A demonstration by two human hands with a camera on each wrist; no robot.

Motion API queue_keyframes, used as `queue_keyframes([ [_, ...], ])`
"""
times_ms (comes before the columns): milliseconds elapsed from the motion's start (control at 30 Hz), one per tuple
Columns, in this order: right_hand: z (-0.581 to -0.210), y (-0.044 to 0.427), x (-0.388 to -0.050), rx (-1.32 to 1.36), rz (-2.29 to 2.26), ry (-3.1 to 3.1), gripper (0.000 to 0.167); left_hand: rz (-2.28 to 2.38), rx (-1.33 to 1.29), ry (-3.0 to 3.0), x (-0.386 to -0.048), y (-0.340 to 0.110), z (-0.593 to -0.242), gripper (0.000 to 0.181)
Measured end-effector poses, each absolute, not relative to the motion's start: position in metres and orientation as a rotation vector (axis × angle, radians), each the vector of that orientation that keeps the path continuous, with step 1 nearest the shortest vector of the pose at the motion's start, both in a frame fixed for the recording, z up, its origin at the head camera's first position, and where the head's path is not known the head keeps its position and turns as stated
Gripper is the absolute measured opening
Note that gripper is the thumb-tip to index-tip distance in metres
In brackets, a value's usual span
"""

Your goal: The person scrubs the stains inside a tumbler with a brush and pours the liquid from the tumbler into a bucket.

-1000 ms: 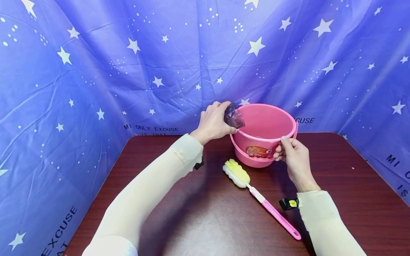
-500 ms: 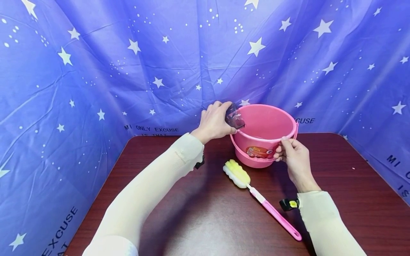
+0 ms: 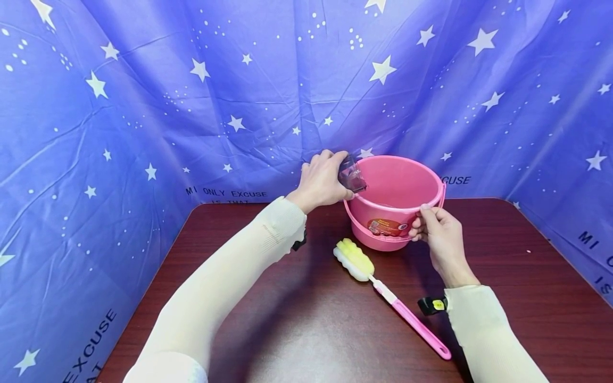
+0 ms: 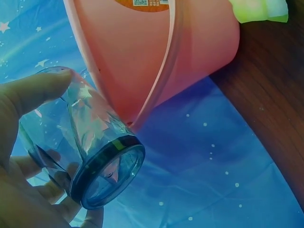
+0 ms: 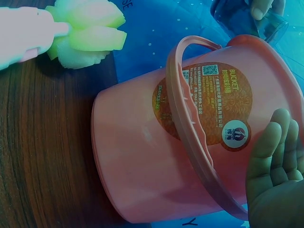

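My left hand (image 3: 320, 182) grips a clear bluish drinking glass (image 3: 351, 176) at the left rim of a pink bucket (image 3: 375, 243). In the left wrist view, the thumb and fingers curl round the glass, whose thick round end faces the camera; it is tilted. Whether it touches the rim, I cannot tell. My right hand (image 3: 441, 234) holds the bucket's front right rim, thumb at the rim and fingers (image 5: 266, 142) against the outer wall; the thumb is hidden in the right wrist view. The bucket stands upright, its handle (image 5: 190, 128) hanging down across the front.
A sponge bottle brush (image 3: 354, 259) with a yellow-and-white head and pink handle lies on the dark wooden table (image 3: 268, 330), in front of the bucket. A blue star-patterned cloth (image 3: 268, 96) hangs behind the table and along both sides.
The glass has turned slightly in my left hand, which stays at the bucket's left rim. My right hand, the bucket and the brush have not visibly moved.
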State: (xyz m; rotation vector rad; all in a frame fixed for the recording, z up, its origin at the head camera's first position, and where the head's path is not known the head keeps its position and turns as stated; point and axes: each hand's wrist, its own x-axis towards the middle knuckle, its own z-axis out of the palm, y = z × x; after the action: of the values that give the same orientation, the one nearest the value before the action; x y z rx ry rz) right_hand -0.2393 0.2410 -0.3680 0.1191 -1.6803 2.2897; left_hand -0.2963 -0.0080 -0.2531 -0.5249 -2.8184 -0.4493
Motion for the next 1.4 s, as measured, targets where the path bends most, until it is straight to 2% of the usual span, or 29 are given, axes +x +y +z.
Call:
queue_keyframes([
  [600, -0.3677, 0.2408, -0.2391, 0.117, 2.283, -1.688, 0.027, -0.404, -0.538, -2.838, -0.2966, -0.0047, -0.2485, 0.091],
  [900, -0.3683, 0.2409, -0.2394, 0.129, 2.311, -1.661, 0.021, -0.355, -0.548, -2.825, -0.2975, -0.0026, -0.2476, 0.09],
  [1400, -0.3683, 0.2416, -0.2393, 0.128, 2.304, -1.671, 0.027, -0.273, -0.559, -2.819, -0.2988, 0.0007, -0.2467, 0.09],
])
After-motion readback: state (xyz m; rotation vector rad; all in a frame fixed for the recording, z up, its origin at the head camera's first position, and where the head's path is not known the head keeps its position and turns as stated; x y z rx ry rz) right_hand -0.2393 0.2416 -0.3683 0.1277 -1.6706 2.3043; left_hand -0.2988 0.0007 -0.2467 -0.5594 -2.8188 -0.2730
